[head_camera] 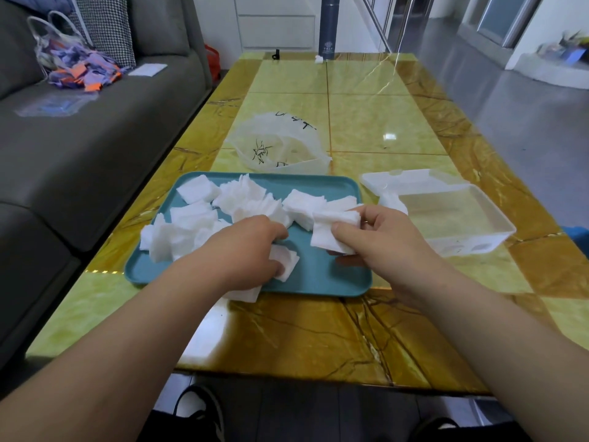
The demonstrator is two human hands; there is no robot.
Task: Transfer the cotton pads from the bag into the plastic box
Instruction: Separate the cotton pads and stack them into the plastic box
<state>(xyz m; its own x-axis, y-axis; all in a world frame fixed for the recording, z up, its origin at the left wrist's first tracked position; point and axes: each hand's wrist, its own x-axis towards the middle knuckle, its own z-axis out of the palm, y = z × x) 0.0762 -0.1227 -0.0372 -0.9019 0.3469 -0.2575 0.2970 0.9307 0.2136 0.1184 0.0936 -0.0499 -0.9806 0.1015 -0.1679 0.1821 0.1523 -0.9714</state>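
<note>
Several white cotton pads (242,199) lie scattered in loose piles on a teal tray (322,266). My left hand (245,247) presses down on a few pads at the tray's front, fingers closed on them. My right hand (379,237) holds a stack of pads (331,228) above the tray's right side. The clear plastic box (459,218) stands open right of the tray, its lid folded back; a pad rests at its left edge. The translucent bag (280,145) with black writing lies slack behind the tray.
The yellow-green marble table (318,330) runs away from me. A dark cylinder (330,23) and a small white scrap stand at its far end. A grey sofa (95,129) with a clear bag of purple items lines the left side. Grey floor lies to the right.
</note>
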